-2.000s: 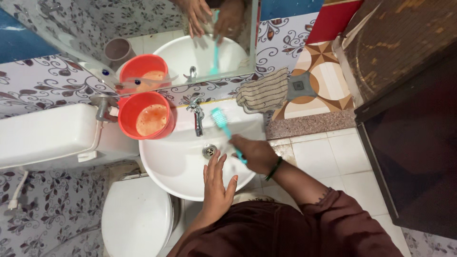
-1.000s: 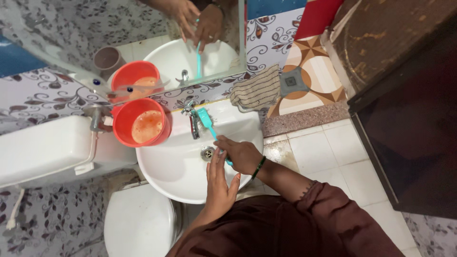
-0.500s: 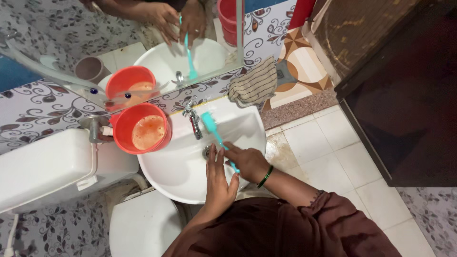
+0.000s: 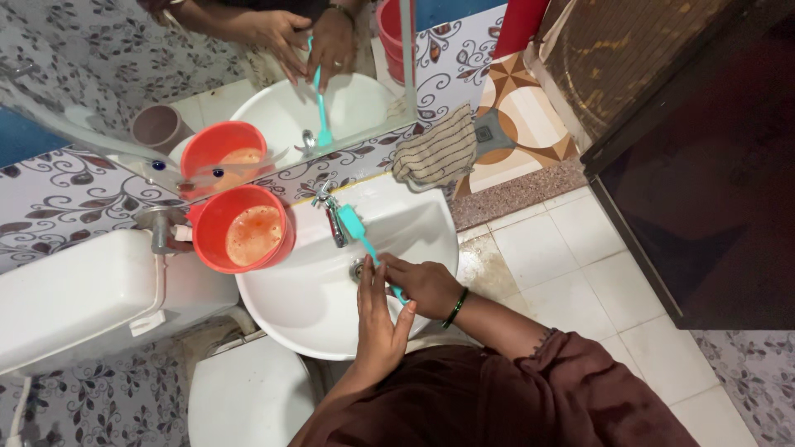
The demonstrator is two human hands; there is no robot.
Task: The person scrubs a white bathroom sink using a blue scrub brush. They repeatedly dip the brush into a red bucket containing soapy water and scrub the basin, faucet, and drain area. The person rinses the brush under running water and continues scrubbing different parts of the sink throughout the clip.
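My right hand (image 4: 426, 284) grips the handle of a teal scrubbing brush (image 4: 354, 226) over a white wash basin (image 4: 298, 306). The brush head lies just right of the metal tap (image 4: 332, 217), above the drain. My left hand (image 4: 378, 319) hovers flat over the basin's front, fingers together and stretched, its fingertips touching the brush handle beside my right hand. It holds nothing.
A red mug (image 4: 241, 228) with orange liquid stands on the basin's left rim. A striped cloth (image 4: 435, 157) hangs on the wall at right. A mirror (image 4: 207, 83) sits above. A white toilet cistern (image 4: 83, 290) and lid (image 4: 248, 397) are left; a dark door (image 4: 696, 165) right.
The brush head has slid a little left, closer to the tap, with my right hand. My left hand stays beside it. The view has shifted slightly.
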